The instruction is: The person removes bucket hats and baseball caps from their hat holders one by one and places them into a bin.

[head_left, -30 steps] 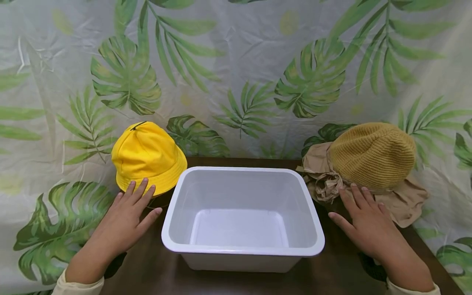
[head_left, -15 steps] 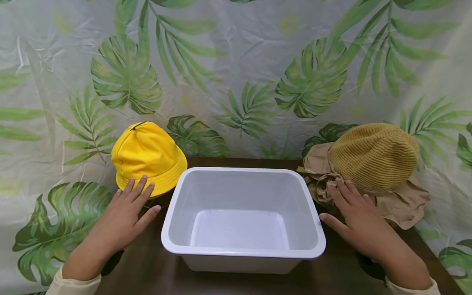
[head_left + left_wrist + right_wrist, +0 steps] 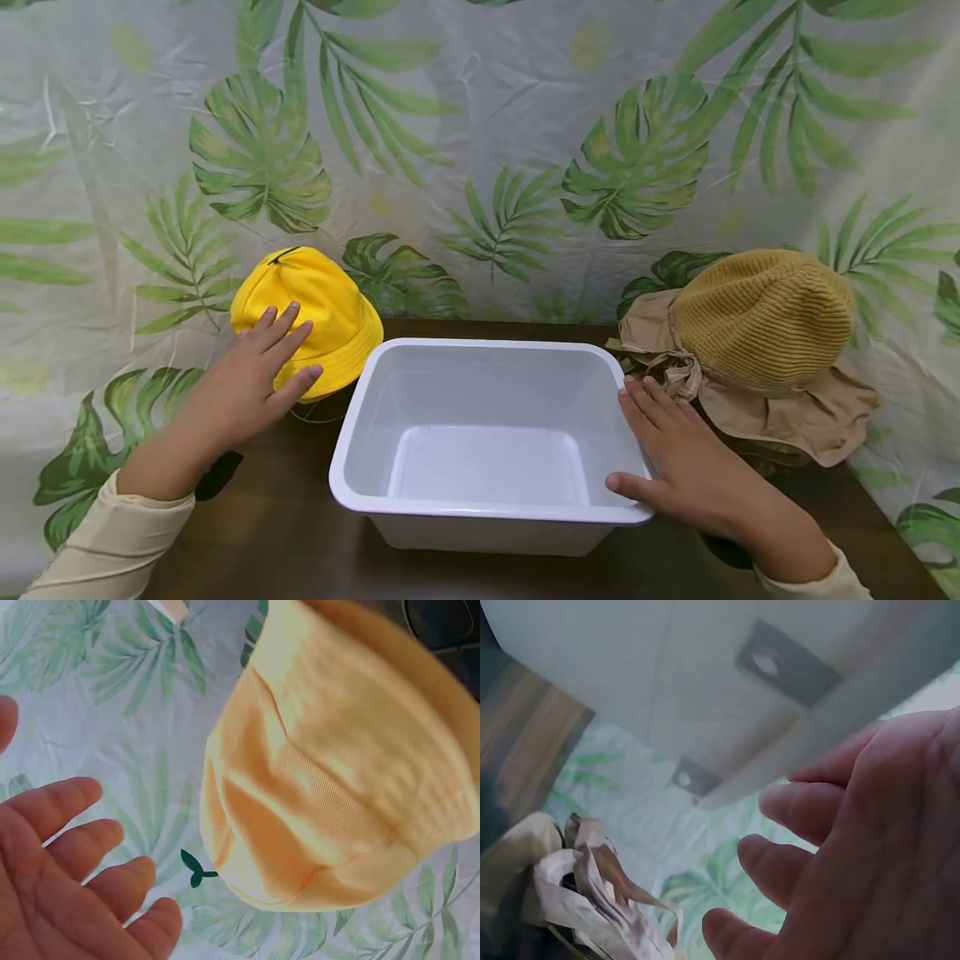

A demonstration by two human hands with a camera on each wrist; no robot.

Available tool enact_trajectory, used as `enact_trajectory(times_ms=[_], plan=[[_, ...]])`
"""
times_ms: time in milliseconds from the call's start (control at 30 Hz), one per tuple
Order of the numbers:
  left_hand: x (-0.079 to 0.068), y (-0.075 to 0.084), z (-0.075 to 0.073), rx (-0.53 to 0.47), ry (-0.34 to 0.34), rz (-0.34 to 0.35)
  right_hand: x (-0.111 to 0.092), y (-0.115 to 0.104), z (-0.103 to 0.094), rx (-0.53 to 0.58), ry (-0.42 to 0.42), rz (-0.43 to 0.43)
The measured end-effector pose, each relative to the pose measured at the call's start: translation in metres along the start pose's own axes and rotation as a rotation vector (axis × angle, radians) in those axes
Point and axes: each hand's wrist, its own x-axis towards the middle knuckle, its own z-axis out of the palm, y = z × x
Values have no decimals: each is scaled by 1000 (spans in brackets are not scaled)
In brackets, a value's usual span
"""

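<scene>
My left hand (image 3: 251, 375) hovers with spread fingers over the front of a yellow bucket hat (image 3: 333, 312). In the left wrist view, a gap shows between those fingers and the hat, which has a small green sprout (image 3: 193, 870) on its crown. At the centre stands a white plastic tub (image 3: 495, 509). My right hand (image 3: 678, 450) is at the tub's right rim, fingers fairly straight and thumb over the edge. From the right wrist, the fingers lie just outside the tub wall (image 3: 622, 667). Behind this hand sits a mustard ribbed knit hat (image 3: 765, 317) with a beige cloth brim (image 3: 813, 412).
A beige fabric bow (image 3: 681, 372) hangs beside the tub's far right corner. Under the yellow hat a thin wire support (image 3: 318, 419) shows. Everything stands on a dark wooden table (image 3: 285, 517), backed by a leaf-print curtain (image 3: 487, 125).
My left hand has risen from the yellow hat's brim to in front of its crown. My right hand has moved left, from before the knit hat to the tub's rim.
</scene>
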Motion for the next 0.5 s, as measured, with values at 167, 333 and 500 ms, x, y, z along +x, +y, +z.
enact_trajectory(times_ms=[167, 333, 500], plan=[[22, -13, -15, -51, -25, 2, 0, -4, 6, -27, 7, -21], [44, -24, -32, -50, -58, -61, 0, -4, 10, -45, 28, -33], [65, -39, -47, -29, -68, -109, -1, -5, 11, -24, 30, -31]])
